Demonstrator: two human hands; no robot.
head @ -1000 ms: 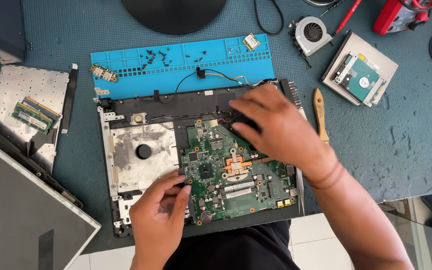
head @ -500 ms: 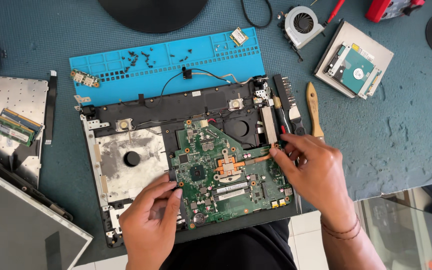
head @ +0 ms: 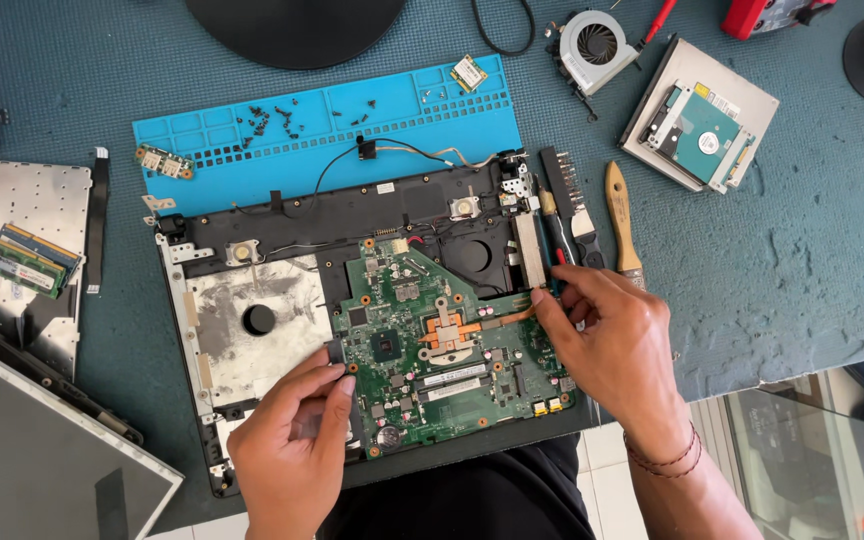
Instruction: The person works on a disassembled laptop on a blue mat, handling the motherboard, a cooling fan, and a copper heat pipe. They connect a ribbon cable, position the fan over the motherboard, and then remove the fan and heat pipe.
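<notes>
Over the opened laptop base (head: pixel 252 330) | green motherboard (head: pixel 447 350) is seated inside, long axis left-right | left hand (head: pixel 297 450) is pinched on its left edge | right hand (head: pixel 617 345) is pinched on its right edge, both equally near.

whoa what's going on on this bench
A person has an opened laptop base in front of them and grips the green motherboard by its two side edges: left hand at the left edge, right hand at the right edge by the copper heat pipe. Loose screws lie on a blue mat; a fan and hard drive sit aside.
</notes>
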